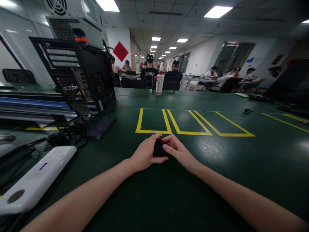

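A small black object [158, 148] sits between my two hands, just above or on the green tabletop [159, 193]; its kind is hard to make out. My left hand [146, 153] wraps around its left side, thumb below and fingers over the top. From the right, my right hand [177, 148] pinches at its edge with thumb and fingertips. Both hands are closed about it, and part of the object is hidden behind the fingers. Just beyond the hands, yellow tape outlines [154, 131] mark the tabletop.
An open black computer case [94, 80] stands at the left, a grey metal unit [72, 22] on top. Nearer lie black cables [56, 139] and a long white device [40, 175]. A white bottle [159, 84] stands at the table's far edge. Several people sit at tables beyond.
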`<state>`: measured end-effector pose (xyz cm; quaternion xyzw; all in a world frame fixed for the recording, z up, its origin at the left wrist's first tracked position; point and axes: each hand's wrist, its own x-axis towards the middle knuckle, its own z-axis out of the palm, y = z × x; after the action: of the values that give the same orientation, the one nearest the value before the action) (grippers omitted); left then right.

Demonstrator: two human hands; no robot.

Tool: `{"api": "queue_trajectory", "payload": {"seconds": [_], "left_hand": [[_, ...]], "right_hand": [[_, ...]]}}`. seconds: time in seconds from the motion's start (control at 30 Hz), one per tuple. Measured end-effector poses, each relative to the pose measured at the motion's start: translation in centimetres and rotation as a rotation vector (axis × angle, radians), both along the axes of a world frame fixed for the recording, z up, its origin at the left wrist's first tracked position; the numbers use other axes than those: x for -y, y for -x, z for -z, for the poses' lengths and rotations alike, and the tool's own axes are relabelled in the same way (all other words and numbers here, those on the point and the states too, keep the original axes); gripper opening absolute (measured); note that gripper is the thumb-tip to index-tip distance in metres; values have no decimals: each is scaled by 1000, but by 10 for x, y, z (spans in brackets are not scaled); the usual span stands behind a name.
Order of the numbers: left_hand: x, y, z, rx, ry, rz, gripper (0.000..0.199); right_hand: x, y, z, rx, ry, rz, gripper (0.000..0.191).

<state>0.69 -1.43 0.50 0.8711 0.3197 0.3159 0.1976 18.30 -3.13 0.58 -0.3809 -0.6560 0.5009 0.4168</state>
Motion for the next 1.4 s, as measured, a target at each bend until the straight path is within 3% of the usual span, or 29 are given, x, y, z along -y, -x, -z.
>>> {"api": "queue_trajectory", "payload": {"seconds": [0.4, 0.6, 0.77, 0.97, 1.2, 1.4], "left_hand": [[-2, 0, 3, 1, -31, -3, 65], [-2, -2, 3, 10, -82, 17, 66], [0, -2, 2, -16, -137, 4, 64], [1, -1, -3, -44, -115, 49, 58], [-5, -3, 6, -73, -142, 16, 60], [-4, -1, 3, -129, -143, 18, 58]], "right_hand": [[1, -5, -5, -90, 51, -134, 28], [1, -4, -4, -58, 3, -20, 12], [0, -3, -3, -66, 77, 4, 17], [-2, -5, -1, -72, 132, -33, 22], [-7, -7, 8, -112, 54, -76, 28], [-7, -7, 12, -99, 58, -97, 30]]}}
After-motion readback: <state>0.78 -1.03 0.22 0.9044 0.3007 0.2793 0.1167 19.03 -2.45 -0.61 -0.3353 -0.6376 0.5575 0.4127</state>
